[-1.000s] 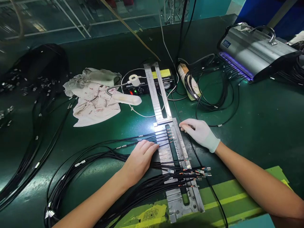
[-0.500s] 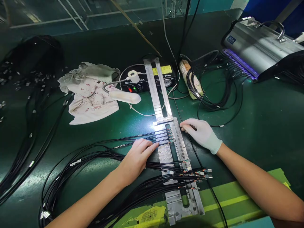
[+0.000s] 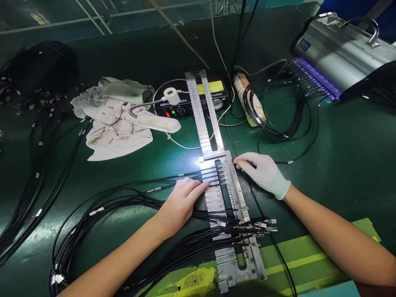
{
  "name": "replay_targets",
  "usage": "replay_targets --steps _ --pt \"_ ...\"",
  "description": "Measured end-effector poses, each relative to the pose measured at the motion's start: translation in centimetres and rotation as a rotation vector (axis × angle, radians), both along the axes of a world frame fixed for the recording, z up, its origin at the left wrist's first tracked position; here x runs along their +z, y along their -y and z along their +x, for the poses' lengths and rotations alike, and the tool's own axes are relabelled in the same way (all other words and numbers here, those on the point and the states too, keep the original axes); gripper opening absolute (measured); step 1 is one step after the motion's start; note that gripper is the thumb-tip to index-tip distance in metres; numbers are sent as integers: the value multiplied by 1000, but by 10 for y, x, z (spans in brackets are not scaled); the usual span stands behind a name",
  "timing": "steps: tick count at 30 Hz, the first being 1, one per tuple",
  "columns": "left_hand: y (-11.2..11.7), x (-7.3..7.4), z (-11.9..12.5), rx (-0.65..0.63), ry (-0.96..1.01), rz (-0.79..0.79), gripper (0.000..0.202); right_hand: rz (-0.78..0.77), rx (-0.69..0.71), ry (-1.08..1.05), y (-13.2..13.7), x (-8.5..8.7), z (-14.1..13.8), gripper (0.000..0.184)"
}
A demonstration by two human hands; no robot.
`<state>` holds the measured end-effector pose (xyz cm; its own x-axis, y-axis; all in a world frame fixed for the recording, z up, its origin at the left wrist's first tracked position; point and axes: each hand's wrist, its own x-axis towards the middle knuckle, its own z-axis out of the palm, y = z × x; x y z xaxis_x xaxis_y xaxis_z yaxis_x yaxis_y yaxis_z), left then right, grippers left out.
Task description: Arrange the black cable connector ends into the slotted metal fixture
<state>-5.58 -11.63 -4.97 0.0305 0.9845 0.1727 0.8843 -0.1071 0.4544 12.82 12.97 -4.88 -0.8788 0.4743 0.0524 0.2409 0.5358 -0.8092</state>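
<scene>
My left hand (image 3: 181,204) is bare and lies over black cables, its fingertips closed on one cable (image 3: 215,184) at the slotted metal fixture (image 3: 213,202). Several cable ends with small metal connectors (image 3: 221,175) lie side by side across the fixture's upper slot. Nearer to me, a loose bundle of cables (image 3: 192,243) crosses the fixture's lower part, with connectors past its right edge. My right hand (image 3: 262,173), in a white glove, is pinched shut just right of the fixture. A dark bit shows at its fingertips, too small to name, close to a thin black line (image 3: 254,198).
A black control box (image 3: 192,105) stands behind, with the fixture's upper arm over it. A white lamp (image 3: 159,123) and crumpled cloth (image 3: 114,123) are left of it. A silver machine with purple light (image 3: 343,57), coiled cables (image 3: 297,123) and a bottle (image 3: 247,97) are at right.
My left fingertips have slid slightly right along the cable toward the fixture's slot. My right hand keeps its pinch in nearly the same place. The view has shifted a little.
</scene>
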Motion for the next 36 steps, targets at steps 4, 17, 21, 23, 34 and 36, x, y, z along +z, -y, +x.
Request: replay_targets --steps 4,17,21,23,34,36 --pt "3 1 4 22 -136 28 43 -1 3 5 0 0 -1 19" --pt "6 1 33 114 -391 60 36 -45 -8 -15 2 0 1 19" --pt "-13 7 38 91 -456 49 38 -89 -9 -29 4 -2 6 20" --pt "-23 9 41 53 -499 45 43 -89 -8 -38 5 -2 8 22" --pt "25 29 61 149 56 -252 22 -81 -17 -50 12 -1 13 24" --pt "34 31 60 172 242 -290 19 -73 -18 -45 12 -1 13 24"
